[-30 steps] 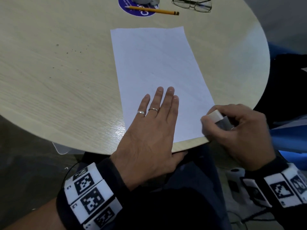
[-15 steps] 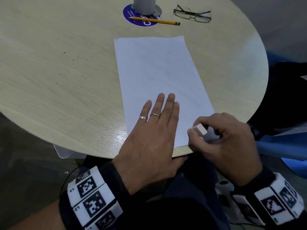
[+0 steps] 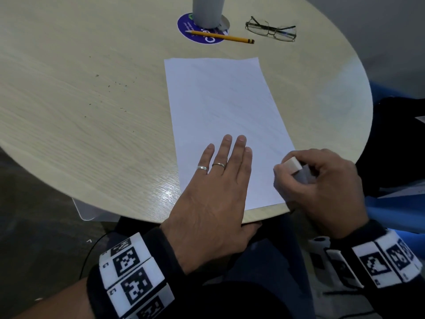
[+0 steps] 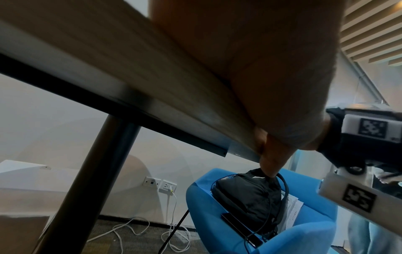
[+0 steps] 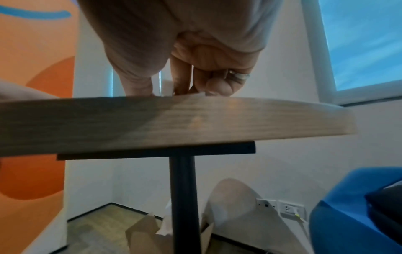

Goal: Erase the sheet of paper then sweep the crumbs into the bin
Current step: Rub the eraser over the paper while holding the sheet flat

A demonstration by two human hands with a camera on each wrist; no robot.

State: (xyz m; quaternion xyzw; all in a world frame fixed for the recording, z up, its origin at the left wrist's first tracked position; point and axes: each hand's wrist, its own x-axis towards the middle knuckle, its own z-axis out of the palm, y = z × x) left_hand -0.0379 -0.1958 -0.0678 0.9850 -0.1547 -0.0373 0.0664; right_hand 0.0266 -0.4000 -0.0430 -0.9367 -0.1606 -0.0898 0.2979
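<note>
Two hands worked at the near edge of the round wooden surface. The left hand lay flat on the lower part of the sheet of paper, its fingers straight and close together, holding nothing, with two rings showing and the thumb tucked at the surface's rim. The right hand sat at the paper's near right corner, its fingers curled and its thumb pinching a white eraser, which touched the sheet near its right edge. The paper lay lengthwise, running from the near edge toward the middle of the surface. Dark crumbs were scattered on the bare wood well to the left of the paper. Beyond the sheet's far end a yellow pencil lay across a round purple coaster, on which a grey cup stood, and a pair of glasses rested just to the right. Under the surface, the right wrist view showed an open cardboard box on the floor beside the black pedestal leg.
</note>
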